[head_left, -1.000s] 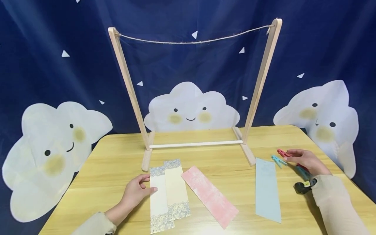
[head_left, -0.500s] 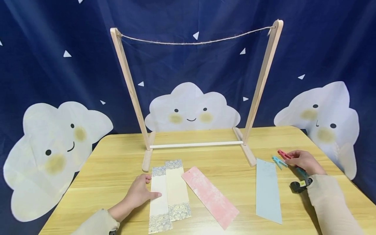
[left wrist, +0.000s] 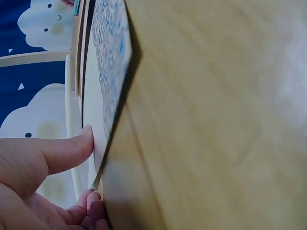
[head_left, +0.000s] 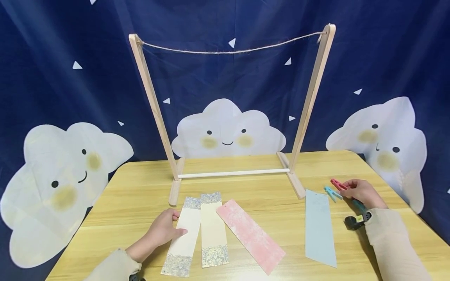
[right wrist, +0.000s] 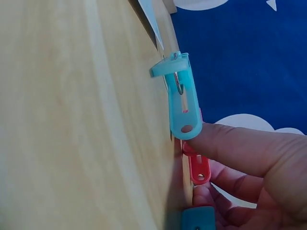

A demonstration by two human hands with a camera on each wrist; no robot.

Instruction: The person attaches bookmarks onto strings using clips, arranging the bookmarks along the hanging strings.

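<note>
My left hand (head_left: 159, 232) pinches the left edge of a white bookmark (head_left: 187, 242) with lace-patterned ends, its thumb on top. In the left wrist view the near patterned end (left wrist: 112, 57) tilts up off the table. A cream bookmark (head_left: 212, 230) lies beside it, with a pink bookmark (head_left: 251, 236) slanting to its right. Over at the right, my right hand (head_left: 365, 194) pinches a red clothespin (head_left: 338, 184) between thumb and fingers. A light blue clothespin (right wrist: 184, 105) sits by the thumb tip, and a darker teal clothespin (right wrist: 197, 218) is partly hidden under the hand.
A pale blue bookmark (head_left: 320, 230) lies left of the clothespins. Behind the cards stands a wooden frame (head_left: 154, 101) with a twine line (head_left: 225, 52) strung across its top and a white rod (head_left: 233, 173) low down. A dark blue cloud-print curtain (head_left: 225, 78) hangs behind.
My left hand has turned the white bookmark so its near end swings left, and it no longer overlaps the cream one. The right hand stays at the clothespins.
</note>
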